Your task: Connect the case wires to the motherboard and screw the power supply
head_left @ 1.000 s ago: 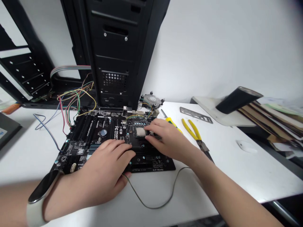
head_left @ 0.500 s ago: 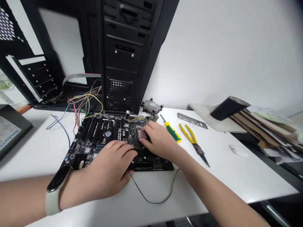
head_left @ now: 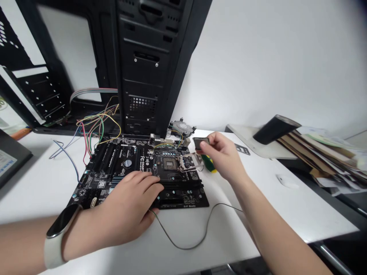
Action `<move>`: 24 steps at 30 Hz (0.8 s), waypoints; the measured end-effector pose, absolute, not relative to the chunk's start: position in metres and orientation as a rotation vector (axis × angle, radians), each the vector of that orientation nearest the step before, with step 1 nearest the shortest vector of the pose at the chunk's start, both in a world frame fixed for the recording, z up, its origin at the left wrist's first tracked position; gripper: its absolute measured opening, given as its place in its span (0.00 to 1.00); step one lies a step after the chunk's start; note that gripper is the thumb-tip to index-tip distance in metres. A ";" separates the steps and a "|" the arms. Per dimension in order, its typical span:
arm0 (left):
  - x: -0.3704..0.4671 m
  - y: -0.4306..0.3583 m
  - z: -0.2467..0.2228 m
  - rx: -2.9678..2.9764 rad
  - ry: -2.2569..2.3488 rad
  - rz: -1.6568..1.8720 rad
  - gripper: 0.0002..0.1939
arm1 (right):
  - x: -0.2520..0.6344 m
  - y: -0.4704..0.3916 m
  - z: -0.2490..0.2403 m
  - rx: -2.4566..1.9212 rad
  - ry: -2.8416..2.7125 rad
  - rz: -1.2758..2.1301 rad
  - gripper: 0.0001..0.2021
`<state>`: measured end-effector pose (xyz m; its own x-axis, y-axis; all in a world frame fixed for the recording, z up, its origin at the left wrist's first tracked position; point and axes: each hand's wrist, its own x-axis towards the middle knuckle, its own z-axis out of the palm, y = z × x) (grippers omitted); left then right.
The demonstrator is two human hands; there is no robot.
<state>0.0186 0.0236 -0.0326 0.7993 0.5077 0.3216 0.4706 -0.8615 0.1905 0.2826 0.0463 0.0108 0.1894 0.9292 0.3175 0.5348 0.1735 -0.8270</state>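
My right hand pinches a CPU between thumb and fingers, lifted above the right side of the motherboard. Below and left of it the CPU socket lies uncovered, its metal load frame swung up to the right. My left hand grips the near edge of the board, fingers on top and thumb at the front edge. A grey wire runs from near that thumb across the white table. Behind my right hand, a green and yellow screwdriver is partly covered.
A black computer case stands behind the board, with loose coloured wires at its foot. A CPU cooler sits by its corner. To the right are an I/O shield, a white mouse and stacked papers.
My right hand has lifted the CPU from its socket, moving up and to the right. The socket and raised load frame now show. My left hand stays on the board.
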 end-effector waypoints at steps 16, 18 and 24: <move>0.019 0.024 -0.032 2.914 0.755 0.620 0.17 | 0.311 0.057 0.012 -2.039 -1.483 0.128 0.11; 0.019 0.024 -0.030 2.911 0.753 0.615 0.17 | 0.312 0.057 0.014 -2.033 -1.487 0.066 0.11; 0.019 0.024 -0.029 2.903 0.767 0.594 0.17 | 0.321 0.065 0.005 -2.076 -1.551 0.216 0.10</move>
<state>0.0189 0.0239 -0.0294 0.7992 0.4904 0.3475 0.4591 -0.8713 0.1737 0.3212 0.0646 0.0045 0.3265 0.9270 0.1844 0.8415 -0.1963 -0.5034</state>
